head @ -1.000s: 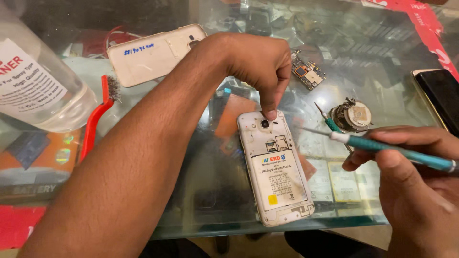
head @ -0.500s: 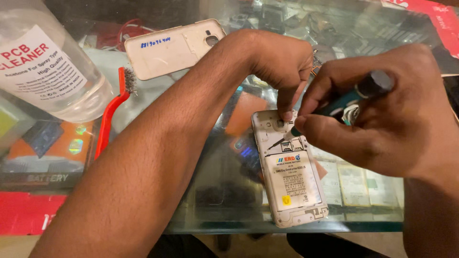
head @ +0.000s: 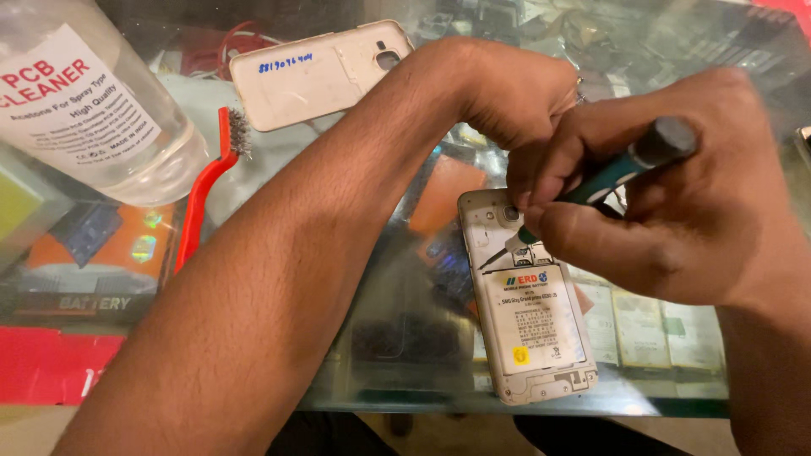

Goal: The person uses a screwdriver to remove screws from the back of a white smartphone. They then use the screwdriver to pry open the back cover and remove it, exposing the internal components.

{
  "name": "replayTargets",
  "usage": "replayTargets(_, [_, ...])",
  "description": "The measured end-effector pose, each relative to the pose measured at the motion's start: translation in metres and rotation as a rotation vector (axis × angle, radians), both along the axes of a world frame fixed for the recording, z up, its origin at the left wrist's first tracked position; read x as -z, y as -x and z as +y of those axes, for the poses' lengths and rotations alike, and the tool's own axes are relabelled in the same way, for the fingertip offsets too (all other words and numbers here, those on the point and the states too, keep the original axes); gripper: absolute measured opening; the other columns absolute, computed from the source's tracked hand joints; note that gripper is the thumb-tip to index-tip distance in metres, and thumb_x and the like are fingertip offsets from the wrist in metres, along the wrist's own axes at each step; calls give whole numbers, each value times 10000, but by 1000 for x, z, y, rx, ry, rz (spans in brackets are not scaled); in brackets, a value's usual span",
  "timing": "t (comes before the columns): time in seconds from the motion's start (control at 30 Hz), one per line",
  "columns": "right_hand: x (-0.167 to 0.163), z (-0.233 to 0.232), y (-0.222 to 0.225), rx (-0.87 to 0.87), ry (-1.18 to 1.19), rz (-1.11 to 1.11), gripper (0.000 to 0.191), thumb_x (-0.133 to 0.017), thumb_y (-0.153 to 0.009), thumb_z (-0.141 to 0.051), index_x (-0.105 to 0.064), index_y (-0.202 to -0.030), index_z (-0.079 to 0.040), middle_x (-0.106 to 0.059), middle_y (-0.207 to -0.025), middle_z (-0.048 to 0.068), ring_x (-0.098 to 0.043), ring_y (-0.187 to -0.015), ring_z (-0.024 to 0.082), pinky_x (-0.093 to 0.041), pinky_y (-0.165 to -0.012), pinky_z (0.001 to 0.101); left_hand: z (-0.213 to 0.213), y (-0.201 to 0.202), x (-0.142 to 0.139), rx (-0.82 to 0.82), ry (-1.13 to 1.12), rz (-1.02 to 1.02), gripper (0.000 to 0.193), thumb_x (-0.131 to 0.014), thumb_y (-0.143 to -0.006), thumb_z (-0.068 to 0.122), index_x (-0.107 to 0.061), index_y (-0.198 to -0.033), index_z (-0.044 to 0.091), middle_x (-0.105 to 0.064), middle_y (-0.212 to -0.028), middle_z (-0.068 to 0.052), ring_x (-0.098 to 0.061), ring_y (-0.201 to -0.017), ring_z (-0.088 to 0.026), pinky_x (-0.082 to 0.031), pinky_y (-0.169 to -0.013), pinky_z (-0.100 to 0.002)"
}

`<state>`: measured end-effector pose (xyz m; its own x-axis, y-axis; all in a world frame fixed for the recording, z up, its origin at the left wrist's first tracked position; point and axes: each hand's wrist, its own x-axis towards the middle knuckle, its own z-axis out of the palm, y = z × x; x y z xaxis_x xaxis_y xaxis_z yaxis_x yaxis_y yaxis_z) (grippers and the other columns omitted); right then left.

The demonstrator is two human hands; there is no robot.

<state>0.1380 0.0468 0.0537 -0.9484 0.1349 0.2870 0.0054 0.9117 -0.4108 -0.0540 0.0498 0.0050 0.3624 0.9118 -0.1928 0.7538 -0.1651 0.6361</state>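
Head view: our left hand (head: 507,93) presses fingertips on the opened phone (head: 528,295) (battery exposed); our right hand (head: 676,194) pinches a teal screwdriver (head: 625,165).

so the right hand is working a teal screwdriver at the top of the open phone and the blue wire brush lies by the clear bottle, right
Not quite: the wire brush has a red handle, not blue, as the head view shows. The rest holds: the right hand works a teal screwdriver at the top of the open phone, and the brush lies by the clear bottle.
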Motion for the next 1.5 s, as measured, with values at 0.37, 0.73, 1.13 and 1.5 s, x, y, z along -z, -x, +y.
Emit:
replayTargets(0.37, [6, -1, -4, 101, -2, 1, 63, -785, -711, -73, -766, -767, -50, -691, -593, 32, -515, -429, 68, -319, -361, 206, -5, -4, 0, 20, -8, 6, 322, -921, -526, 154, -840, -837, 146, -822, -834, -4, -761, -779, -131, -559, -725, -302])
replayTargets(0.73, [7, 0, -3, 32, 7, 27, 64, -757, -728, -77, -757, -787, -52, -696, -622, 24, -553, -473, 53, -373, -383, 185, -3, -2, 4, 2, -14, -17, 376, -920, -502, 148, -840, -868, 159, -823, -863, -3, -769, -799, -135, -574, -740, -304])
replayTargets(1.13, [7, -5, -4, 59, 58, 17, 61, -775, -714, -100, -747, -750, -58, -622, -589, 4, -516, -441, 61, -352, -390, 209, -4, -2, 2, -27, -3, 5, 346, -908, -508, 125, -836, -844, 163, -817, -855, -7, -760, -808, -148, -570, -745, -323])
replayTargets(1.5, [9, 0, -4, 76, 33, -11, 51, -764, -699, -93, -758, -739, -61, -650, -589, 23, -560, -442, 81, -394, -379, 214, -8, -4, -1, -48, -16, 24, 303, -906, -508, 107, -836, -800, 143, -819, -846, -34, -761, -812, -167, -572, -766, -350])
